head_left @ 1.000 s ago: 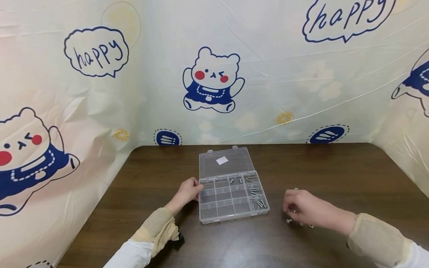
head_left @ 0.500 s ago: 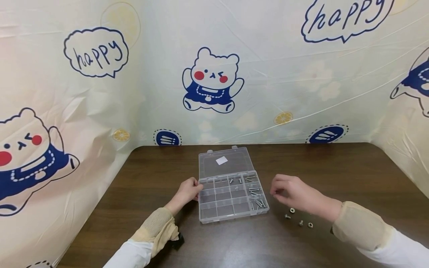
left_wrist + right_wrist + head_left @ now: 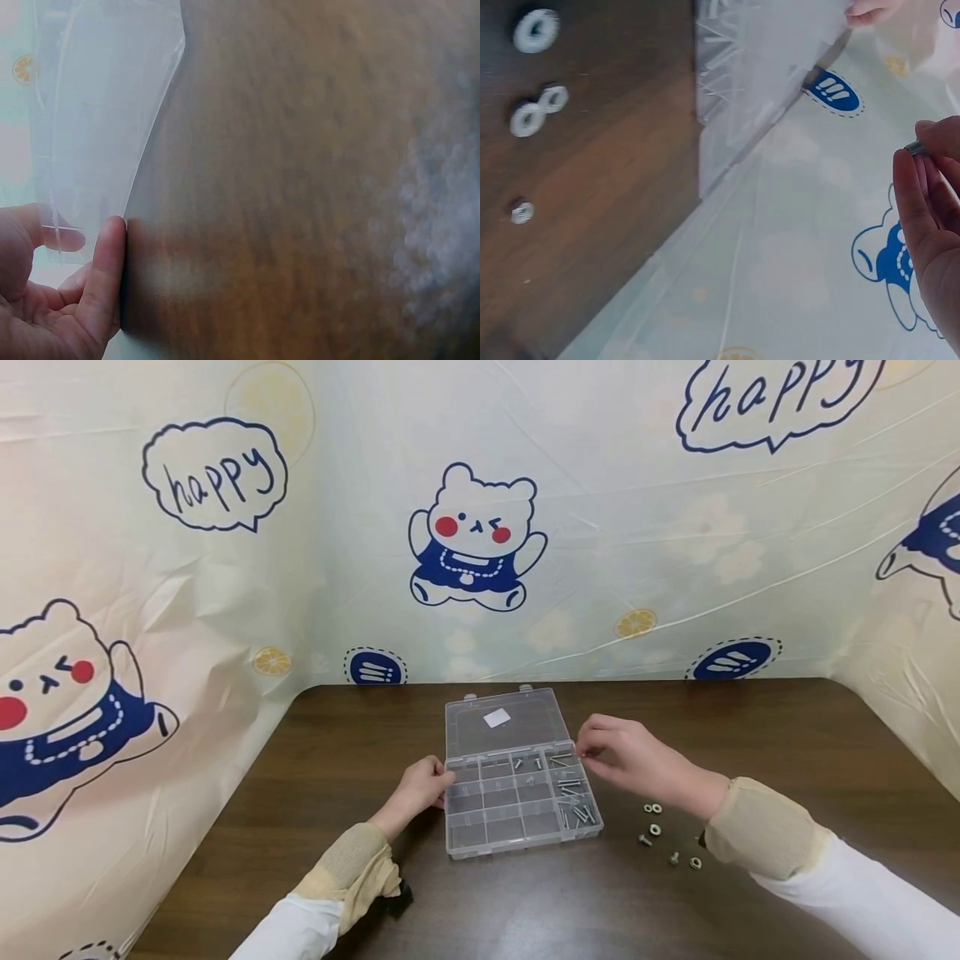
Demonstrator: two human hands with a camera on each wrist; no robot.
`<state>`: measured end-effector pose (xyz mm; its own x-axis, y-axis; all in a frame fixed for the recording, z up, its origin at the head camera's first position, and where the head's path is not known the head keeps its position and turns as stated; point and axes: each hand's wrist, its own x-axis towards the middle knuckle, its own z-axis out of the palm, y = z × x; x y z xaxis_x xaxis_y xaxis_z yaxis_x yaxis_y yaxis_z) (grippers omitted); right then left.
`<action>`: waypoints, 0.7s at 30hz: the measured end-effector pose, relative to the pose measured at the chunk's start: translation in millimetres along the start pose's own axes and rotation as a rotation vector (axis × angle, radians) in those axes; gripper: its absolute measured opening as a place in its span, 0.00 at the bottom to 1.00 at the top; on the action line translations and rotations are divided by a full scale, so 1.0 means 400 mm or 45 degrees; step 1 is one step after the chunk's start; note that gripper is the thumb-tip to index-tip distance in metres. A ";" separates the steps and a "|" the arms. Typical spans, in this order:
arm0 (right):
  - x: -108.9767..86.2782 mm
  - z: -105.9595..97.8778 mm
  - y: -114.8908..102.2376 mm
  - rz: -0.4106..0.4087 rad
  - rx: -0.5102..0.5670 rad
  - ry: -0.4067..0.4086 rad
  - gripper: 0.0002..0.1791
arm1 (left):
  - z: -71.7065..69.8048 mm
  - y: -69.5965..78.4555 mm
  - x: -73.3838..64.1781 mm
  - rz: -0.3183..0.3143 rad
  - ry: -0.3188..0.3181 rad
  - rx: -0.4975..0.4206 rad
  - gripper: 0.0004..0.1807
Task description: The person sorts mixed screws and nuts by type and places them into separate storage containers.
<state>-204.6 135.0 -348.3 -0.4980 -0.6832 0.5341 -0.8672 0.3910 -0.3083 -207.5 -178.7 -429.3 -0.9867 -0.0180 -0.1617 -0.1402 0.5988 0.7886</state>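
Observation:
A clear plastic compartment box (image 3: pixel 502 839) lies on the table with its lid (image 3: pixel 517 731) folded back. My left hand (image 3: pixel 420 787) grips the box's left side wall, thumb over the edge and fingers outside, as the left wrist view (image 3: pixel 75 300) confirms. Over the box's back right corner is my right hand (image 3: pixel 637 760). In the right wrist view its thumb and fingers pinch a small silvery metal piece (image 3: pixel 916 148), mostly hidden by the fingertips. Screws (image 3: pixel 570 785) lie in the right-hand compartments, and shorter ones (image 3: pixel 518 764) in the back row.
Several loose nuts (image 3: pixel 655 830) and short screws (image 3: pixel 645 840) lie on the brown table (image 3: pixel 525 910), right of the box. A white label (image 3: pixel 497 718) is on the lid. A printed cloth (image 3: pixel 337 527) hangs behind the table's back edge.
My right hand has moved from the loose hardware up and left to the box's back right corner, uncovering nuts and screws on the table. My left hand stays on the box.

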 end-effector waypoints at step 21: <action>0.098 0.063 0.013 0.006 0.007 -0.102 0.06 | -0.003 0.002 -0.004 0.006 -0.002 -0.022 0.05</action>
<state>-228.6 94.8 -348.9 -0.4998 -0.7288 0.4681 -0.8649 0.3909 -0.3149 -206.1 -179.3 -427.6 -0.9872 -0.0136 -0.1590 -0.1369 0.5850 0.7994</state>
